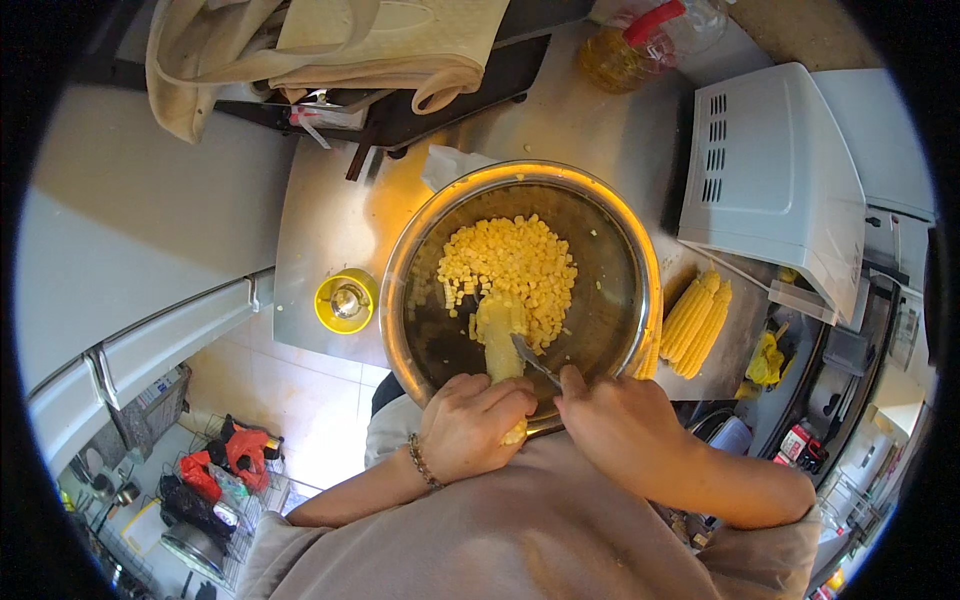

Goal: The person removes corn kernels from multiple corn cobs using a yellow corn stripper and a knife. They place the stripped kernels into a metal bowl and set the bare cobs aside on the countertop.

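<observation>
My left hand (pixel 480 420) grips the near end of a partly stripped corn cob (pixel 504 341), which slants down into a wide stainless steel basin (pixel 619 217). Kernels still cover the cob's far end and its butt below my fist. In my right hand (pixel 615 420) is a metal utensil (pixel 531 354), perhaps a spoon or knife; its tip touches the cob's right side. Loose yellow corn kernels (pixel 510 251) lie heaped in the basin around the cob's far end. Several whole peeled corn cobs (pixel 696 322) rest on the counter right of the basin.
A yellow-rimmed cup (pixel 346 301) stands left of the basin on the steel counter (pixel 330 202). A white microwave-like appliance (pixel 765 172) is at right, with an oil jug (pixel 626 56) behind. A beige bag (pixel 390 45) lies on a black stove-like surface at the back.
</observation>
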